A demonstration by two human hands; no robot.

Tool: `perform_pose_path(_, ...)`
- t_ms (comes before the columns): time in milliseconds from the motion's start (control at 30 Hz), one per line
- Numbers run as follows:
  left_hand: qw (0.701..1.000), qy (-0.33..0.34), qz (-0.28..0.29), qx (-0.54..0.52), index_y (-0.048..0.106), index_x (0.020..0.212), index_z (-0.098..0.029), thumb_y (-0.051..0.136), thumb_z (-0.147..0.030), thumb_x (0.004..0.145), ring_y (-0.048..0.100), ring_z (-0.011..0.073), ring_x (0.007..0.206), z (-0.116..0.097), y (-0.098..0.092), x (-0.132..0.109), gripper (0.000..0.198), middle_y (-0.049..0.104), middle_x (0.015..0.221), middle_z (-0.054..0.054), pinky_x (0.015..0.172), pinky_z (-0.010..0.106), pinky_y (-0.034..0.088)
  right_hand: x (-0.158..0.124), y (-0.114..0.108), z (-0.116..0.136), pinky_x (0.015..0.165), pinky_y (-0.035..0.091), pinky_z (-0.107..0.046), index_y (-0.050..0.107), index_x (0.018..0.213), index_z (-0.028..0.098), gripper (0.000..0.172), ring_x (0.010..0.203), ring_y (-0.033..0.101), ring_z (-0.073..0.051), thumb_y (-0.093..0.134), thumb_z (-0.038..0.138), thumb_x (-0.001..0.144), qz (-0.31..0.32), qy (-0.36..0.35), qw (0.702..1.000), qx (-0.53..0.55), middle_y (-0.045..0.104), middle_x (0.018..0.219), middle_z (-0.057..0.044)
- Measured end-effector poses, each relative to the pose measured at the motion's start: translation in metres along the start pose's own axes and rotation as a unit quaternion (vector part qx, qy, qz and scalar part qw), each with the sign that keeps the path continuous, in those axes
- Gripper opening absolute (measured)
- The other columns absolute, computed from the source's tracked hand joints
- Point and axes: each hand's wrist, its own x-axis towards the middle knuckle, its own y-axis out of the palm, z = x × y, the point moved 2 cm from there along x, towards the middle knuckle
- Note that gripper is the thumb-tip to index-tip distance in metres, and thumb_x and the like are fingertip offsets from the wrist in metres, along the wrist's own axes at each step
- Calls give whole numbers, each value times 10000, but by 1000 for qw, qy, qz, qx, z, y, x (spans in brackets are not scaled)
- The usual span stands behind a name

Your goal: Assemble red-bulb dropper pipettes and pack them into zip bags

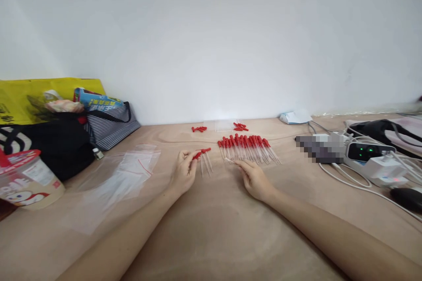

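My left hand [185,172] is closed, its fingertips pinching a red rubber bulb [197,156]. Just right of those fingers lie a few glass droppers [207,164] with red bulbs, tips pointing toward me. A thin clear glass tube [230,160] sticks out leftward from the pinched fingers of my right hand [255,180]. Behind that hand, a row of many red-bulbed droppers [245,147] lies side by side on the table. Loose red bulbs [199,129] sit farther back, and more red bulbs [241,127] lie beside bare glass tubes [224,126] near the wall.
Clear zip bags [128,173] lie flat at left, near a drink cup [33,180], a striped bag [114,127] and a small bottle [98,153]. To the right are white cables [349,180], a device with green lights [369,153] and a black mouse [407,199].
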Motion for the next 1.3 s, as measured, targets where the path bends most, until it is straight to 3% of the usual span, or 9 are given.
perform_pose_path(267,989,32,142,-35,539,880,-167,469,-195,795,550,130,748,-27,9,-16,113,536,824,29,653,240,479,4,-4,7,685,355,-303,536,934,191,200,749,524,-155,359,166,843,58,-10,998,-6,587,828,-45)
perform_pose_path(467,987,43,154,-6,556,827,-171,509,-251,787,561,134,719,-32,8,-15,101,589,770,10,653,244,457,5,-3,15,682,325,-293,534,902,187,189,749,521,-144,352,173,854,70,-25,997,-2,592,814,-36)
perform_pose_path(800,984,73,158,-41,584,888,-167,460,-198,820,564,138,757,-38,9,-15,145,607,812,32,695,256,447,5,-2,20,671,280,-281,566,928,185,189,644,495,-120,397,201,845,85,-65,994,-14,601,743,-20)
perform_pose_path(1033,978,79,192,-19,595,818,-172,431,-248,837,543,134,645,-36,8,-18,182,597,721,28,609,247,432,7,-3,20,663,247,-283,582,961,212,213,678,521,-120,408,192,840,105,-103,989,-21,626,768,-18)
perform_pose_path(1300,971,97,220,17,593,780,-169,442,-245,825,544,140,669,-42,7,-20,175,593,720,31,615,237,423,9,-6,20,647,197,-307,610,839,193,238,533,405,-99,392,114,787,80,-174,976,-107,595,679,-7)
